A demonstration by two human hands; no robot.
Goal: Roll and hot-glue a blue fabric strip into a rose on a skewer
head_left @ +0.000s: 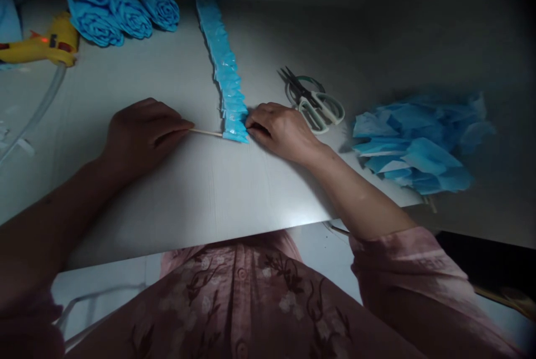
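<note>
A long pleated blue strip point(228, 74), shiny in spots along its length, lies across the table from the back towards me. My left hand point(144, 130) pinches one end of a thin wooden stick point(205, 132). The stick's other end meets the strip's near end, which appears folded over it. At the right edge of that near end, my right hand point(278, 127) has its thumb and fingers closed on the strip. The fingertips partly hide the edge they grip.
Scissors point(312, 99) with white handles rest on a ring-shaped thing beyond my right hand. Loose blue pieces point(419, 141) are heaped at the right. Several rolled blue flowers point(132, 15) lie at the back left, near a yellow glue gun point(62, 41) with a lit red light.
</note>
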